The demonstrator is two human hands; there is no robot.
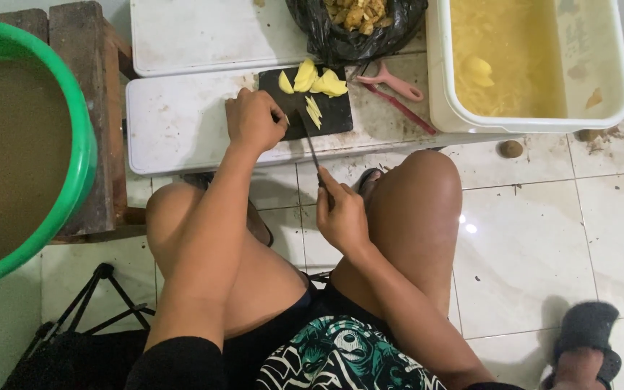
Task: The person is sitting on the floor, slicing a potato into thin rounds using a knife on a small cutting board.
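My right hand (342,215) grips the handle of a knife (310,141), whose blade reaches forward onto a small black cutting board (337,114). My left hand (253,121) rests curled at the board's left edge, fingers pressed down by the blade; what it holds down is hidden. Thin yellow potato strips (314,112) lie just right of the blade. Thicker yellow potato slices (313,78) are piled at the board's far edge.
The board sits on a low white table (175,123). A pink peeler (397,85), a black bag of peelings (355,25) and a white tub of water with cut potato (529,65) stand at the right. A green bucket (30,144) is at the left. Whole potatoes (510,149) lie on the tiled floor.
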